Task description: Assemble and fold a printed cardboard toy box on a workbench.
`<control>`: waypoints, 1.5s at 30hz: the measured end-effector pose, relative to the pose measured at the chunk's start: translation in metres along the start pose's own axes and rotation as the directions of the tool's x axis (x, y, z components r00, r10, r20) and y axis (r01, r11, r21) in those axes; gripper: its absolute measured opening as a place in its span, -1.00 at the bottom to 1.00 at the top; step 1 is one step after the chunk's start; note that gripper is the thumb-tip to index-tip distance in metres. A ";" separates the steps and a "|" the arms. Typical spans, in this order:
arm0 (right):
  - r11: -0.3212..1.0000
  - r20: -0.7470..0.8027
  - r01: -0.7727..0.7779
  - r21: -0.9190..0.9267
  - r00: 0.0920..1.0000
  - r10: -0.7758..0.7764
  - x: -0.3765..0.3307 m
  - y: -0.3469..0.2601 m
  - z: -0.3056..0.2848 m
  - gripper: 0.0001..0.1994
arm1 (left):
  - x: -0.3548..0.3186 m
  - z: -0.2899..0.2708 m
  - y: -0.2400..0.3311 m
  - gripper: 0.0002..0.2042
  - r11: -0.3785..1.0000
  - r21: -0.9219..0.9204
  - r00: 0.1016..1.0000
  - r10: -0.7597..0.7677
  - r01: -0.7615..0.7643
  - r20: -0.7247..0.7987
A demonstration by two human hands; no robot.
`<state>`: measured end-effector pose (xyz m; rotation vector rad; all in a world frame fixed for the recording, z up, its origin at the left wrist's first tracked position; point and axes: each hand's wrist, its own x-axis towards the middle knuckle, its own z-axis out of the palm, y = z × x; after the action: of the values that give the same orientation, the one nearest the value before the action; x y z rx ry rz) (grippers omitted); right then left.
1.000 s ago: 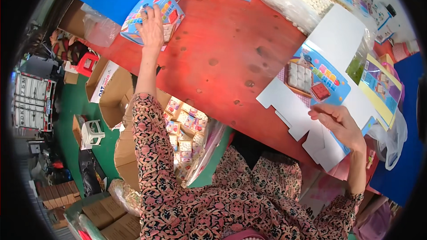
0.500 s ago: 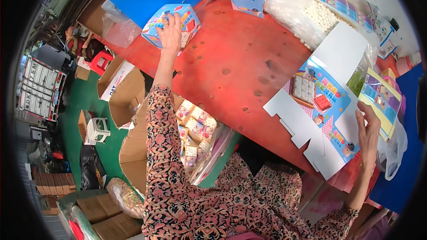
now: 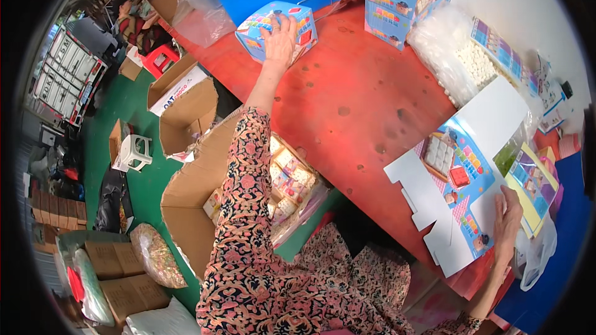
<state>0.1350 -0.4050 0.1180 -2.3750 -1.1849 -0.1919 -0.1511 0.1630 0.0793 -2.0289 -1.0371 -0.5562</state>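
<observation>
My left hand [image 3: 280, 42] lies with spread fingers on top of a closed blue printed carton [image 3: 305, 26], toward the far left of the red table [image 3: 338, 87]. At the right, my right hand [image 3: 509, 217] is at the right edge of an unfolded flat carton blank [image 3: 475, 155], fingers slightly bent and thumb apart. White flaps and a blue printed panel show on the blank. Whether the right fingertips press on the blank, I cannot tell. Next to that hand is a yellow-edged printed sheet or pack [image 3: 534, 180].
Stacked blue cartons [image 3: 388, 15] stand at the far edge, beside a clear bag of small white pieces [image 3: 475, 65]. Below my left arm, an open brown carton [image 3: 192, 198] adjoins a container of small wrapped packs [image 3: 292, 180]. A white stool [image 3: 135, 152] stands on the green floor.
The whole view has shifted, so the table and its things appear farther right. My left hand remains on the closed carton. My right hand has slid slightly nearer along the blank's edge.
</observation>
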 end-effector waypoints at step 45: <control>0.953 -0.065 0.199 -0.228 0.974 -0.219 0.028 -0.010 0.016 -0.80 | -0.046 -0.185 0.251 -0.68 -0.371 -0.668 0.681 0.676 0.645 0.282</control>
<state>0.1430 -0.3718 0.1172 -2.3925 -1.4366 -0.5193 0.0224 -0.0985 0.0498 -4.4998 -0.7324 -0.6037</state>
